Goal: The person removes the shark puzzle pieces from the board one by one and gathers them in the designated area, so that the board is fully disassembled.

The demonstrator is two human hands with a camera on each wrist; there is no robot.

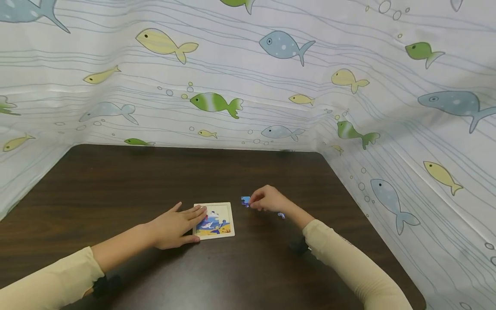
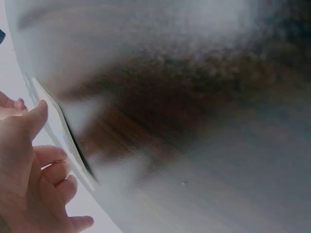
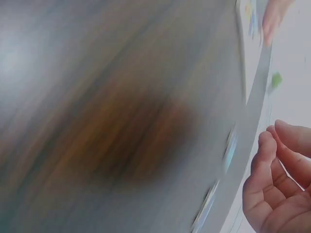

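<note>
My left hand (image 1: pixel 174 226) lies flat over the left edge of a small square puzzle tray (image 1: pixel 234 231), its fingers fairly straight and the thumb by the lower edge. Several pieces inside form a sea picture (image 1: pixel 213 224); the tray's upper part shows bare. Out to the right, my right hand (image 1: pixel 271 199) has curled fingers, thumb and index tips together. A blue puzzle piece (image 1: pixel 246 200) lies beside those fingertips. In the right wrist view, a gap separates my right hand (image 3: pixel 279 179) from the nearer piece (image 3: pixel 230 148), and nothing shows between the fingertips.
Another small puzzle piece (image 1: pixel 281 215) lies by the right wrist on the dark wooden table (image 1: pixel 155 172). White fish-patterned sheets (image 1: pixel 240 73) stand along the table's back and sides. Both wrist views are partly blurred.
</note>
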